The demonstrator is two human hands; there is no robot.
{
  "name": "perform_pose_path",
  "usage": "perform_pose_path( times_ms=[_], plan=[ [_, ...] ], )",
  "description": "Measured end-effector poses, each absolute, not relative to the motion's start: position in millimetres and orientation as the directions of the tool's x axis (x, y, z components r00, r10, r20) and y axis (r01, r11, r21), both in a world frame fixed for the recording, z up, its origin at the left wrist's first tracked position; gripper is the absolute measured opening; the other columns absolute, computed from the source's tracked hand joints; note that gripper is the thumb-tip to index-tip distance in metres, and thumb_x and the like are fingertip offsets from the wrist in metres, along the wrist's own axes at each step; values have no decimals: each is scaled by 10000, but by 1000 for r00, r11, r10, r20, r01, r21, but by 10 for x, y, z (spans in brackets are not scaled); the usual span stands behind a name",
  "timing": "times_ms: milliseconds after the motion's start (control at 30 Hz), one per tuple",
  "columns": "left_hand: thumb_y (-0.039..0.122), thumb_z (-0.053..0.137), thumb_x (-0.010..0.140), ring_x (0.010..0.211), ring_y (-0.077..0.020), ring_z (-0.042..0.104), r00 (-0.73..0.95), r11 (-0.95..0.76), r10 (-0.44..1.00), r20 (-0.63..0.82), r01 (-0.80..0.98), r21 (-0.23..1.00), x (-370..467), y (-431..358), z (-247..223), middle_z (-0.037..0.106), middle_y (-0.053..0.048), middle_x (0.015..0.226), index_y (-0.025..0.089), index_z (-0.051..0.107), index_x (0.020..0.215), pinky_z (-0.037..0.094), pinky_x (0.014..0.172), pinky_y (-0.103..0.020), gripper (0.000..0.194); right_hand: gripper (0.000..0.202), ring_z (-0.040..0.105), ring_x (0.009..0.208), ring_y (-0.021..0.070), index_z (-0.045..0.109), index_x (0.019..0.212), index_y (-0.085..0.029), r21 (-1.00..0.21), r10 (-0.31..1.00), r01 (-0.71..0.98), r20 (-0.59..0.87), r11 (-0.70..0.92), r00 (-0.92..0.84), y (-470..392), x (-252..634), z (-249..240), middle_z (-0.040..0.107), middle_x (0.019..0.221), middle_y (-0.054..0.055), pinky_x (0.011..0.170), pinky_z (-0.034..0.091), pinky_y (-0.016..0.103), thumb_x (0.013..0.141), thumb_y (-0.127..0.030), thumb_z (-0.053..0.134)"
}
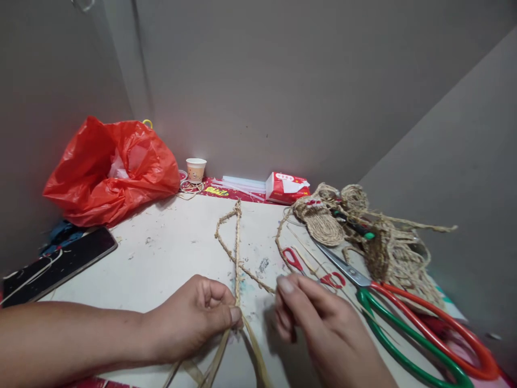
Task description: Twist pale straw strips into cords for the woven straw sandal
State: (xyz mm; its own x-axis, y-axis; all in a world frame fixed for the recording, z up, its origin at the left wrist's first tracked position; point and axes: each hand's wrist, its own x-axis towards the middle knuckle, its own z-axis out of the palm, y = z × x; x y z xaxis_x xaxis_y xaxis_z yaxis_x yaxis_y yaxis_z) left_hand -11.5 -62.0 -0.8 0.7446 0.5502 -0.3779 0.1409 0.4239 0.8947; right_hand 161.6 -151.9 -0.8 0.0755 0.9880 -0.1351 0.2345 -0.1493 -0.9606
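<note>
Fingers of the left hand [189, 318] pinch the braid [237, 242] mid-table [161, 248] where it forks; that grip should stay firm so nothing loosens. Strands [257, 355] splay below, best pulled flat and evenly taut; right hand [323, 323] has thumb against curled fingers, can't tell if pinching anything.

Left fingers [220, 292] pinched, right fingers [301, 304] curled

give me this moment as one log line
left hand: pinching braided cord; right hand: beside cord, grip unclear; loose strands: trailing from left hand; large scissors: right of right hand
</note>
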Motion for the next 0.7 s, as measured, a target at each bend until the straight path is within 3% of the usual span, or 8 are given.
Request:
perform_pose_path(
  times_ms=[33, 67, 167, 267, 367, 500, 700],
  plan=[
    [484, 706, 676, 514, -62, 350, 767, 424, 539, -348, 110, 899, -111, -624, -12, 477, 28, 553, 130, 521, 631, 255, 534, -218, 402, 357, 495, 562, 121, 554, 790, -197, -967, 964, 109, -211, -230, 161, -1422, 1580, 17, 557, 659, -3, 541, 408, 236, 876, -527, 446],
    [499, 689, 691, 529, -70, 378, 791, 427, 523, -318, 80, 901, -106, -628, -17, 493, 16, 570, 132, 513, 628, 277, 550, -224, 412, 352, 485, 551, 112, 547, 811, -188, -954, 946, 18, -295, -300, 138, -1349, 1532, 27, 567, 670, 0, 537, 398, 228, 861, -529, 472],
    [531, 645, 725, 527, -71, 378, 824, 416, 493, -278, 57, 907, -97, -628, -35, 487, 12, 573, 137, 496, 620, 277, 540, -226, 433, 398, 370, 457, 84, 493, 772, -186, -881, 882, -84, -456, -467, -116, -1278, 1409, -2, 480, 543, -43, 475, 316, 205, 854, -573, 451],
    [524, 647, 726, 497, -53, 269, 808, 365, 494, -320, 141, 920, -105, -607, -44, 388, 59, 533, 143, 478, 635, 191, 485, -216, 426, 428, 316, 507, 81, 471, 705, -177, -902, 881, 35, -429, -431, -200, -1294, 1429, -24, 397, 563, -57, 497, 275, 204, 837, -584, 482],
    [499, 582, 782, 501, -56, 268, 833, 296, 439, -337, 221, 930, -118, -571, -28, 397, 56, 546, 151, 462, 638, 186, 475, -214, 396, 458, 323, 545, 89, 514, 638, -148, -915, 881, 192, -397, -355, -259, -1272, 1528, -14, 386, 573, -41, 512, 252, 215, 858, -547, 471],
    [359, 531, 821, 506, -62, 251, 829, 108, 436, -350, 337, 935, -130, -508, 44, 325, 71, 531, 159, 447, 620, 205, 463, -197, 295, 458, 212, 435, 74, 437, 567, -176, -880, 828, 75, -468, -469, -309, -1256, 1576, -97, 318, 464, -71, 438, 136, 238, 861, -526, 465],
    [239, 435, 846, 506, -79, 354, 823, -360, 491, -287, 491, 793, -196, -480, 253, 436, 33, 545, 161, 569, 646, 273, 483, -191, 253, 444, 221, 431, 75, 463, 548, -175, -897, 884, 26, -440, -442, -160, -1326, 1456, -273, 305, 436, -71, 438, 152, 228, 843, -505, 494]
  ],
)
